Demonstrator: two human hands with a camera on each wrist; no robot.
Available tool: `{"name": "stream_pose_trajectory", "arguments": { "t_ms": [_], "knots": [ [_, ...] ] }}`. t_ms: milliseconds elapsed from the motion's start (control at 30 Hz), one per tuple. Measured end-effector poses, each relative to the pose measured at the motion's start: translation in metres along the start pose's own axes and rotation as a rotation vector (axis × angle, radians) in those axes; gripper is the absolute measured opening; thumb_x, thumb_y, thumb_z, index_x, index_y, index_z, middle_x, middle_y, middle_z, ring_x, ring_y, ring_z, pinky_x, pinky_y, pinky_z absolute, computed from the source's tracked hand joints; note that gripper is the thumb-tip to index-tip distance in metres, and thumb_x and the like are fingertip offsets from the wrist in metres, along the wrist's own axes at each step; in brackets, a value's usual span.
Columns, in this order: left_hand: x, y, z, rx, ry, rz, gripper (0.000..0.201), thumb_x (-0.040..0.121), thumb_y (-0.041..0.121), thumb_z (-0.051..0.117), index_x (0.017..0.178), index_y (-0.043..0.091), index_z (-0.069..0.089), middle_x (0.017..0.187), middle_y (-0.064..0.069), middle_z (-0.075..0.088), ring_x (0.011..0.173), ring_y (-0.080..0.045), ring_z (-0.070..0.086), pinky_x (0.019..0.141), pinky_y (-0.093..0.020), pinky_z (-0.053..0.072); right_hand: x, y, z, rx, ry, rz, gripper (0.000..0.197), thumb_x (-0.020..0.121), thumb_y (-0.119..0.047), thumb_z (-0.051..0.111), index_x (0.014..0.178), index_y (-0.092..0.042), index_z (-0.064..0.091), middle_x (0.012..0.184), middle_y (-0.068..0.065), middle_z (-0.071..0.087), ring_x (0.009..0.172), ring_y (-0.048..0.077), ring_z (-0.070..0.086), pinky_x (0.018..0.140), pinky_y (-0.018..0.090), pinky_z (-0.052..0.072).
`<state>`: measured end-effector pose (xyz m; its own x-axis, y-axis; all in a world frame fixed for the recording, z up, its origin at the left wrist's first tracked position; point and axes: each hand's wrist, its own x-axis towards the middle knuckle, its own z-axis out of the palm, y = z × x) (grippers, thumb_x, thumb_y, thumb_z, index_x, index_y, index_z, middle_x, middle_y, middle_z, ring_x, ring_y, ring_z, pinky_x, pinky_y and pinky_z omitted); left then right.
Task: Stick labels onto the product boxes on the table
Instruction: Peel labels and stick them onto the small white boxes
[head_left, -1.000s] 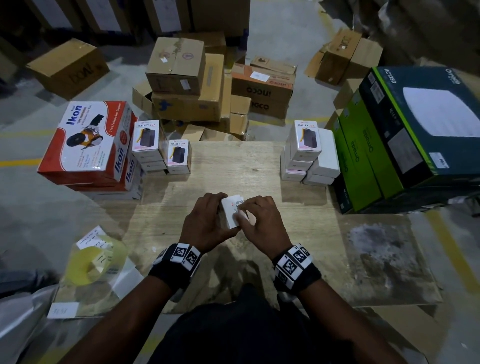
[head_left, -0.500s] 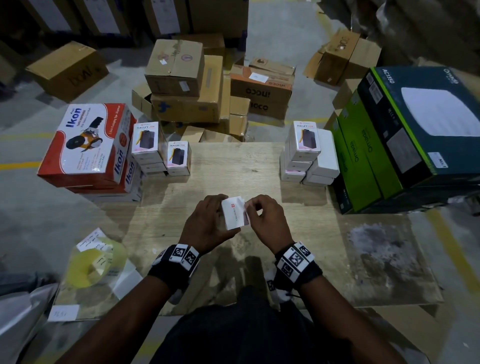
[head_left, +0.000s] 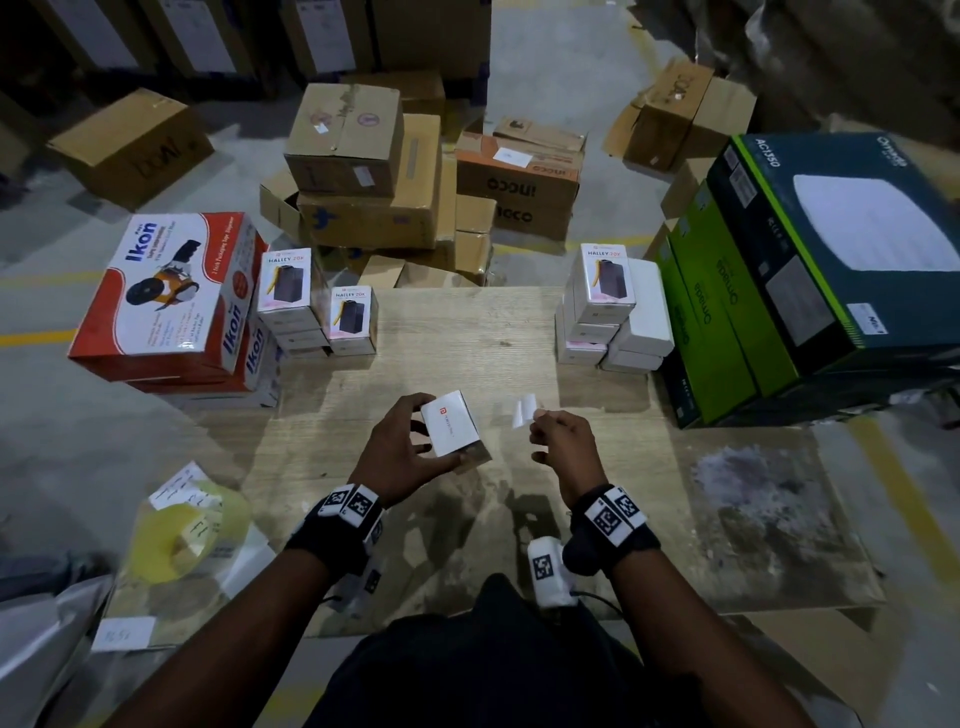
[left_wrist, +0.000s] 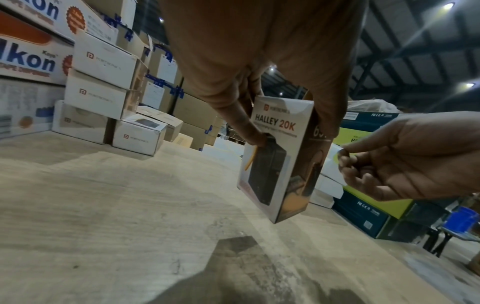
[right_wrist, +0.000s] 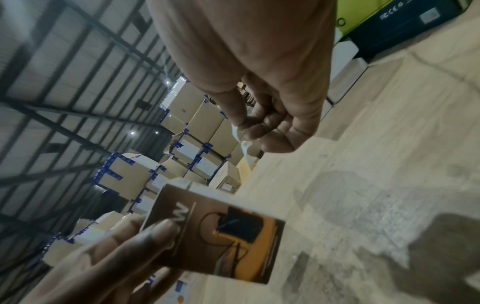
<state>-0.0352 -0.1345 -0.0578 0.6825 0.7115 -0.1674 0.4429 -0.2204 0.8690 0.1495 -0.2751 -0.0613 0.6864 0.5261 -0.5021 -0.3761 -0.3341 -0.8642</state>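
My left hand (head_left: 402, 447) grips a small white Halley 20K product box (head_left: 450, 424) above the middle of the wooden table (head_left: 467, 338). The left wrist view shows the box (left_wrist: 281, 152) upright between thumb and fingers. My right hand (head_left: 563, 441) is beside it on the right, apart from the box, and pinches a small white paper strip (head_left: 523, 410) between thumb and forefinger. In the right wrist view the strip (right_wrist: 242, 142) hangs from the fingertips and the box (right_wrist: 218, 234) is lower left. Stacks of the same boxes stand at the table's far left (head_left: 317, 301) and far right (head_left: 608, 306).
Red and white Ikon boxes (head_left: 166, 296) sit at the left edge. Green and dark boxes (head_left: 789, 270) crowd the right side. A yellow tape roll with handwritten labels (head_left: 182, 530) lies at the near left. Brown cartons (head_left: 363, 171) are piled on the floor beyond the table.
My hands have parted. The right hand drew away to the right with the white strip, while the left hand kept the box and turned it.
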Motion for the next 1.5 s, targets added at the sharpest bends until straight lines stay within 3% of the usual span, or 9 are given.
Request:
{"name": "stream_pose_trajectory", "arguments": {
  "t_ms": [167,467,567,667,800,1000,1133,1367,1500],
  "knots": [
    [0.001,-0.021,0.002,0.231,-0.018,-0.037,0.081,0.063,0.042,0.09,0.129,0.028,0.045,0.126,0.01,0.052,0.097,-0.01,0.06,0.078,-0.033,0.057,0.004,-0.001,-0.013,-0.01,0.078,-0.012,0.02,0.098,-0.02,0.06,0.081,-0.012,0.068,0.084,0.005,0.065,0.084,0.02,0.061,0.073,0.035,0.051],
    [0.003,-0.017,0.015,0.344,0.059,-0.048,0.105,0.054,0.056,0.091,0.14,0.022,0.041,0.138,0.002,0.042,0.126,-0.019,0.039,0.099,-0.037,0.043,-0.005,-0.018,-0.013,-0.14,0.093,-0.185,0.013,0.094,-0.015,0.065,0.085,-0.01,0.073,0.079,-0.004,0.069,0.074,0.01,0.063,0.075,0.038,0.054],
    [0.006,0.002,0.003,0.284,0.22,0.161,0.053,0.073,0.053,0.081,0.113,0.023,0.063,0.116,0.006,0.058,0.112,-0.016,0.05,0.094,-0.033,0.042,-0.011,-0.025,-0.008,-0.203,0.09,-0.272,0.013,0.093,-0.017,0.067,0.081,-0.014,0.074,0.079,-0.005,0.072,0.074,0.005,0.065,0.077,0.037,0.055],
    [0.01,0.04,-0.007,0.017,0.143,0.118,0.009,0.088,0.033,0.074,0.086,0.024,0.073,0.088,0.015,0.072,0.088,-0.003,0.067,0.079,-0.03,0.053,-0.021,-0.033,0.0,-0.246,0.055,-0.405,0.013,0.093,-0.017,0.067,0.083,-0.013,0.074,0.082,-0.004,0.073,0.078,0.005,0.065,0.075,0.025,0.051],
    [0.013,0.078,-0.008,-0.294,-0.031,-0.03,0.017,0.089,0.027,0.071,0.092,0.011,0.079,0.087,-0.003,0.077,0.087,-0.02,0.073,0.082,-0.034,0.059,-0.032,-0.037,0.015,-0.479,-0.032,-0.683,0.013,0.096,-0.027,0.065,0.085,-0.024,0.07,0.085,-0.013,0.068,0.088,0.005,0.058,0.072,0.027,0.049],
    [0.003,0.088,-0.006,-0.536,-0.037,-0.14,0.018,0.088,0.014,0.073,0.098,0.0,0.075,0.093,-0.015,0.076,0.092,-0.025,0.073,0.086,-0.035,0.059,-0.039,-0.035,0.023,-0.546,-0.064,-0.903,0.006,0.094,-0.023,0.07,0.096,-0.029,0.071,0.086,-0.012,0.064,0.09,0.014,0.051,0.07,0.032,0.049],
    [0.0,0.084,-0.009,-0.592,-0.002,-0.186,0.015,0.087,0.008,0.073,0.098,-0.001,0.073,0.094,-0.019,0.075,0.087,-0.025,0.072,0.086,-0.036,0.06,-0.045,-0.039,0.017,-0.45,-0.151,-0.839,0.009,0.093,-0.026,0.072,0.101,-0.028,0.074,0.09,-0.013,0.067,0.095,0.012,0.057,0.069,0.026,0.051],
    [-0.004,0.088,-0.013,-0.733,0.035,-0.261,0.014,0.089,0.009,0.07,0.1,0.001,0.07,0.096,-0.017,0.074,0.083,-0.025,0.073,0.075,-0.027,0.059,-0.036,-0.052,0.006,-0.058,-0.197,-0.325,0.028,0.087,-0.03,0.079,0.113,-0.027,0.072,0.108,-0.002,0.073,0.096,0.016,0.069,0.076,0.031,0.059],
    [-0.008,0.09,-0.012,-0.728,0.054,-0.253,0.013,0.089,0.009,0.07,0.099,0.0,0.071,0.09,-0.015,0.074,0.081,-0.025,0.073,0.072,-0.028,0.059,-0.037,-0.052,0.01,-0.033,-0.227,-0.354,0.008,0.09,-0.018,0.076,0.095,-0.012,0.077,0.088,0.012,0.075,0.078,0.012,0.067,0.071,0.031,0.057]
  ]
}}
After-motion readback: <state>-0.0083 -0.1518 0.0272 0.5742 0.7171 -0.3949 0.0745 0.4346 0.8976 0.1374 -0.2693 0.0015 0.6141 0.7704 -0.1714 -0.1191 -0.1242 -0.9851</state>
